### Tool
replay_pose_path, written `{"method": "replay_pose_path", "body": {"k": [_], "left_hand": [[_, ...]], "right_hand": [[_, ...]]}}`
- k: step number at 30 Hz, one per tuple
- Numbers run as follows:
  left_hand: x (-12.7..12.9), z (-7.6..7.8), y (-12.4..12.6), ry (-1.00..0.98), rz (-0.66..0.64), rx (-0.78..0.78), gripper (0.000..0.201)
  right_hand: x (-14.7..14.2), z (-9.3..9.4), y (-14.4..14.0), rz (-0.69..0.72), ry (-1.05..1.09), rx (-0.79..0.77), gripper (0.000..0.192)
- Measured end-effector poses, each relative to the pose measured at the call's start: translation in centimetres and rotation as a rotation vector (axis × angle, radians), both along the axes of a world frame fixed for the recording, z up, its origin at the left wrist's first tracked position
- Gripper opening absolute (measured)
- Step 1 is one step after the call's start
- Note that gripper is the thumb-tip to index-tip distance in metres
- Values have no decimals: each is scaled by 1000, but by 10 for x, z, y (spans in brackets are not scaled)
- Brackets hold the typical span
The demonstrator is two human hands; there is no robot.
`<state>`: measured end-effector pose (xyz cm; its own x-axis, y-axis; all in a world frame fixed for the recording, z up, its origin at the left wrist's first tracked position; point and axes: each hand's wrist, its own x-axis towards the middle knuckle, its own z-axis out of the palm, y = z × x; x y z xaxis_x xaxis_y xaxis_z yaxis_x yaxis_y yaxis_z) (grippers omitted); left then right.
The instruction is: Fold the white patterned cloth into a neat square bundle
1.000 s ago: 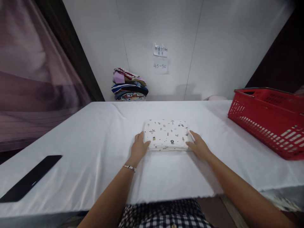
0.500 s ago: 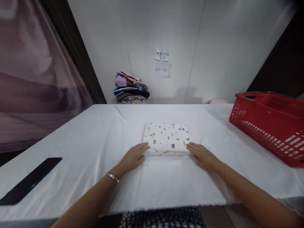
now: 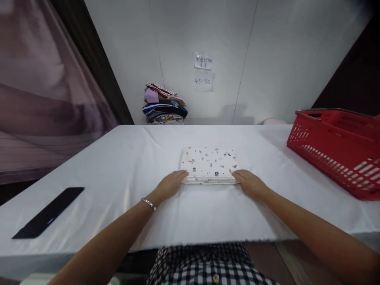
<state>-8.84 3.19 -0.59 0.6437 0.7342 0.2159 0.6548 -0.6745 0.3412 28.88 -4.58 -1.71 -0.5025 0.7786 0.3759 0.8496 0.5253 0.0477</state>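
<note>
A white folded cloth (image 3: 208,161) printed with small plants and other little motifs lies flat on the white-covered table (image 3: 166,225). Its stacked layers show along the near edge. At its near left corner, my left hand (image 3: 170,185) grips the layers, fingertips on top. My right hand (image 3: 252,185) holds the near right corner in the same way. The thumbs are mostly hidden under or behind the fingers. A silvery bracelet (image 3: 149,204) circles my left wrist.
A red plastic basket (image 3: 335,146) stands at the right edge of the table. On the left lies a flat black object (image 3: 49,213). Beyond the far edge rises a pile of folded fabrics (image 3: 164,105) against the wall, near two paper notes (image 3: 203,72). A curtain (image 3: 44,99) hangs at left.
The camera view has tilted down slightly, so everything appears higher in the picture. My hands stay at the near corners of the cloth, which looks the same.
</note>
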Motion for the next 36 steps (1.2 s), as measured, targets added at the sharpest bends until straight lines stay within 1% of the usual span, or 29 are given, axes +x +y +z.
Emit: {"method": "replay_pose_path", "body": {"k": [2,7,11,15,18,24,27,29,30,32,34,36], "left_hand": [[0,0,-1,17,12,-10,58],[-2,1,-3,67,31,22,59],[-1,2,-6,6,67,-20,57],[3,2,-8,-57,86,-35,53],[7,0,-10,-146,127,-74,51],[19,-1,-14,-423,277,-248,46],[20,2,-16,-524,288,-357,48],[20,4,-18,-548,274,-394,54],[19,3,-19,-548,260,-393,57],[17,2,-20,-522,211,-339,62],[17,-1,-20,-473,149,-231,62],[17,-4,-18,-419,121,-122,58]], "right_hand": [[1,0,-1,11,1,-10,55],[1,7,-1,49,-62,-56,50],[-8,12,2,11,-114,-75,52],[-17,9,4,-35,-165,-21,52],[-17,6,5,-49,-178,11,52],[-13,5,4,-23,-142,46,53],[-11,7,4,-21,-166,67,56],[-10,7,5,-19,-181,74,57],[-10,7,6,-16,-185,74,57],[-8,7,7,-14,-180,71,57],[-7,7,7,-12,-163,63,58],[-6,7,8,-3,-142,52,59]]}}
